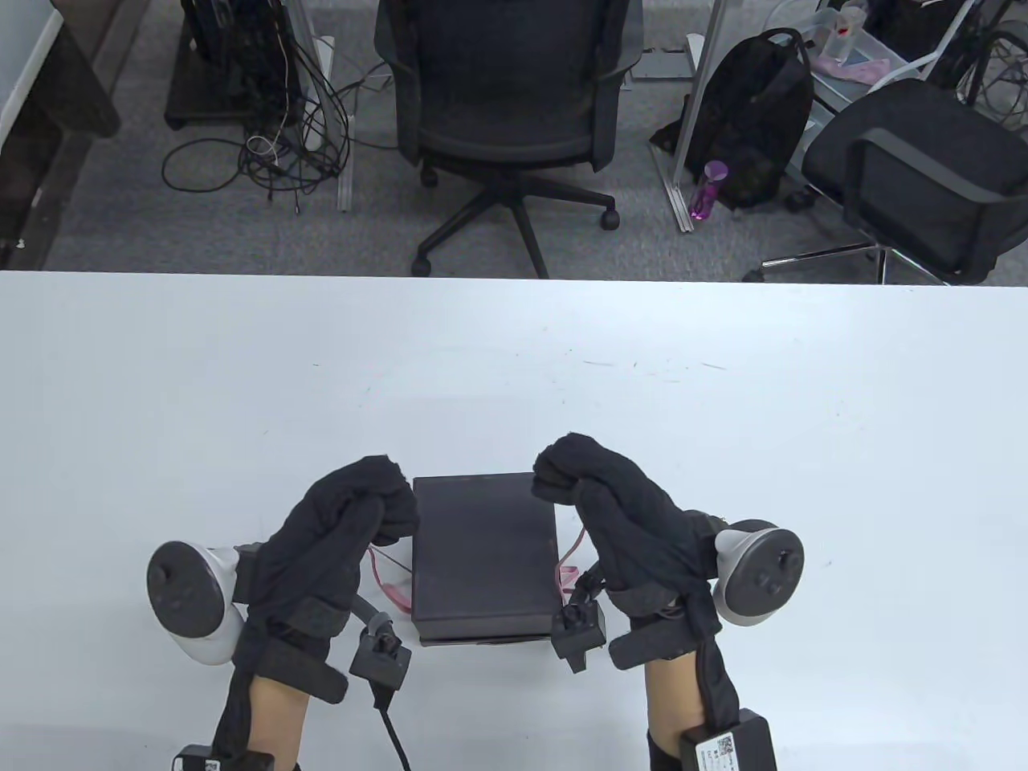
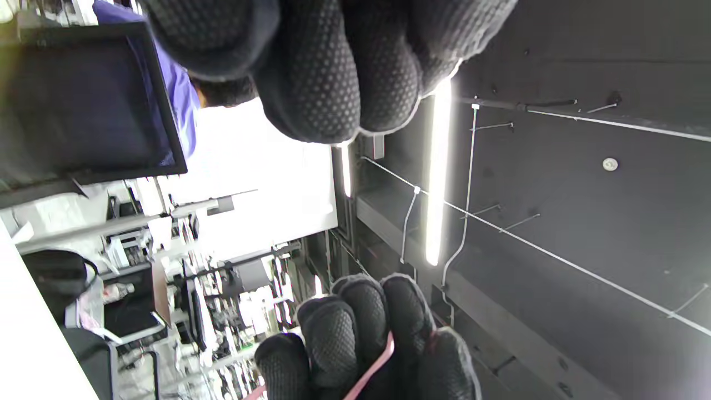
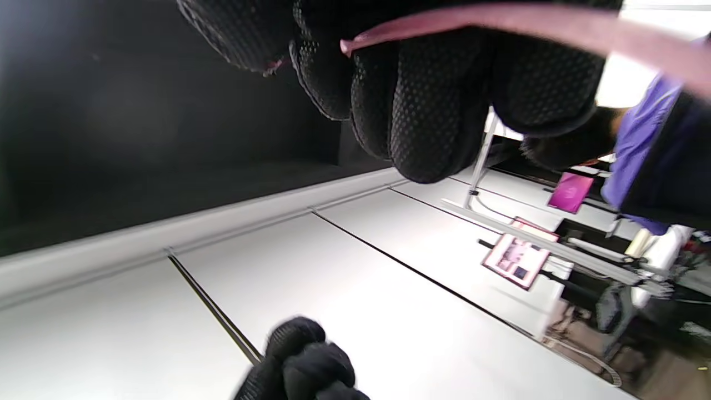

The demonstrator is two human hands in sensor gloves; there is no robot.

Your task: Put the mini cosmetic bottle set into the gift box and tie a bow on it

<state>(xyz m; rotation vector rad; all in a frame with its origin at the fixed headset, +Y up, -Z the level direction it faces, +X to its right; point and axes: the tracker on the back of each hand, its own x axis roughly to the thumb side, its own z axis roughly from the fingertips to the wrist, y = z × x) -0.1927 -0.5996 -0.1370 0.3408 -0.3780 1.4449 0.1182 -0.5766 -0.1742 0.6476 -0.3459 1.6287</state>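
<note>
your left hand [image 1: 337, 530] and right hand [image 1: 618, 514] flank the closed gift box [image 1: 484, 554], fingers each pinching a pink ribbon [image 1: 568, 562] end.

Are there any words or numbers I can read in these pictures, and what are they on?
None can be read.
White label with a QR code on the pack at the right wrist: print too small.
Pink poster in the right wrist view: blurred.
Gift box: no writing shows.
</note>
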